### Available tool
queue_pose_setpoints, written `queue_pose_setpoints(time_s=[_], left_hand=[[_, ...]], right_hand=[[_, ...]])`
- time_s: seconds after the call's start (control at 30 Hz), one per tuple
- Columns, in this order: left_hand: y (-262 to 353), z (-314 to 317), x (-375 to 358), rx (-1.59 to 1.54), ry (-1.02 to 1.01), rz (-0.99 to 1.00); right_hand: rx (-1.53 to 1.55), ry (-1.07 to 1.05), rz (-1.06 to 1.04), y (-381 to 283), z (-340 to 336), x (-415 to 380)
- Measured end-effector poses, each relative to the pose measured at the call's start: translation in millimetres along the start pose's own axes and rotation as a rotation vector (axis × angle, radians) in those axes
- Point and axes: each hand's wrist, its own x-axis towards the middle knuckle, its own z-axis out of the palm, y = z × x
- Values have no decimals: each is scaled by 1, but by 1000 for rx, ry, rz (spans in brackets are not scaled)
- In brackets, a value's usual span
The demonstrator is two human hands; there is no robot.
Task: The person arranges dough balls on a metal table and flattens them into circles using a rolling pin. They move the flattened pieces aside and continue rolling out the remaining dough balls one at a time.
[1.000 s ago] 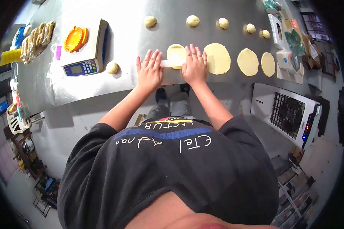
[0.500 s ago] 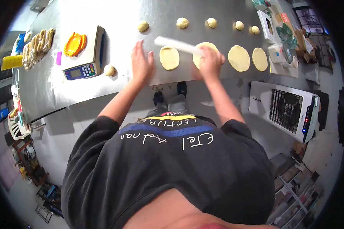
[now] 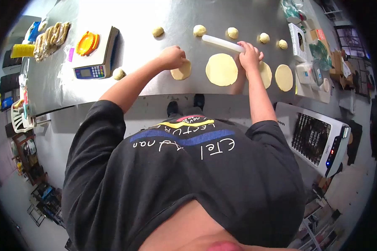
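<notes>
My left hand point(image 3: 173, 57) is closed at the upper edge of a small flat dough disc point(image 3: 182, 72), its fingers covering part of it. In my right hand point(image 3: 250, 56) is one end of a white rolling pin point(image 3: 223, 43), which points to the left above the table. Just below the pin lies a wider, rounder dough disc point(image 3: 221, 70). My right wrist partly hides another dough disc point(image 3: 265, 74), and a further dough disc point(image 3: 284, 78) lies to its right. Beyond them, several dough balls point(image 3: 200, 30) sit in a row.
On the metal table point(image 3: 142, 85) stands a scale point(image 3: 107, 52) bearing orange dough moulds point(image 3: 88, 44). A dough ball point(image 3: 119, 74) sits beside it. Bagged dough sticks point(image 3: 52, 41) lie far left; boxes and a plastic container point(image 3: 306, 72) stand right. Below is a white appliance point(image 3: 314, 138).
My left hand has moved from beside the small disc onto its upper edge. My right hand has shifted right with the rolling pin, uncovering the wide disc. The camera view has shifted slightly.
</notes>
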Motion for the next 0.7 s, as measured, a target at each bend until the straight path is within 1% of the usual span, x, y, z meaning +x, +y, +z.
queue_pose_setpoints(time_s=[0.07,0.1,0.17,0.2,0.27,0.3,0.33,0.37,0.4,0.43,0.47,0.53,0.57,0.7], left_hand=[[-1,-9,-14,-48,-37,153],[-4,-12,-20,-49,-35,147],[-14,-16,-33,-287,-61,274],[-20,-16,-36,-289,-61,271],[-33,-16,-40,-874,-308,125],[-40,-14,-43,-957,-264,137],[-40,-13,-43,-956,-263,137],[-38,-10,-42,-1086,-289,69],[-38,-7,-41,-1216,-316,-1],[-33,-8,-37,-1152,-356,2],[-27,-7,-32,-1153,-357,3],[-14,-5,-20,-592,-310,87],[-10,1,-14,-443,-277,116],[2,3,-1,-352,-319,171]], right_hand=[[2,22,-3,-1,-1,-1],[6,19,-8,1,-1,-1],[44,24,-20,7,1,-1],[45,21,-23,10,0,-1],[31,8,-17,15,-2,2],[31,9,-19,17,-2,3],[46,72,-14,16,-2,4],[59,133,-6,19,-3,4],[57,132,-3,21,-4,4],[53,150,-4,23,-5,5],[50,169,-5,24,-6,5],[53,179,1,27,-9,4],[56,188,8,28,-10,3],[61,168,13,32,-16,-7]])
